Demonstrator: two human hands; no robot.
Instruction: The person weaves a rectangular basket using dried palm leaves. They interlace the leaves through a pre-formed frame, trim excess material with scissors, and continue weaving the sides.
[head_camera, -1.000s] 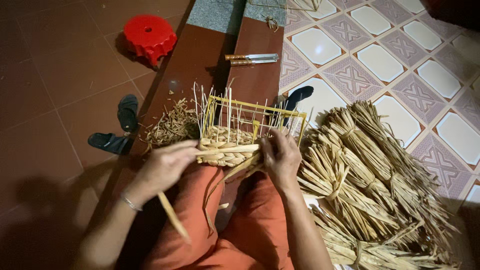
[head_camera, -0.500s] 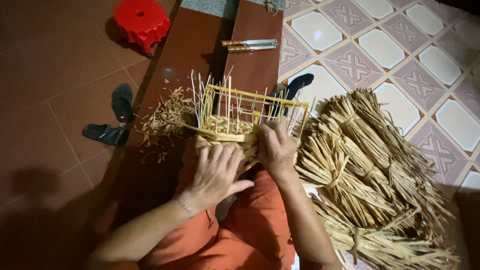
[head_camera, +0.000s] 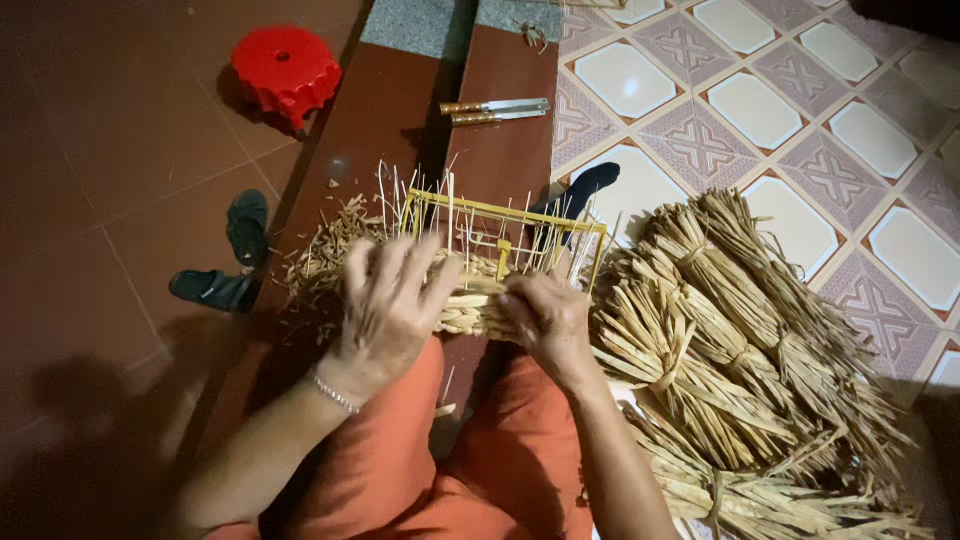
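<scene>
Head view, looking down: a half-woven straw basket on a yellow wire frame rests at the knees of a seated person in orange. The left hand, fingers spread, presses its woven rim; the right hand pinches a strand there. Thin upright stakes could snap or slip if pressed sideways. Bundled straw lies just right.

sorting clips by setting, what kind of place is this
Probably the floor of a home used for handwork, not a factory. The person sits on floor tiles, sandals lie beside them, and tied straw bundles are piled by the half-woven basket both hands work on.
</scene>
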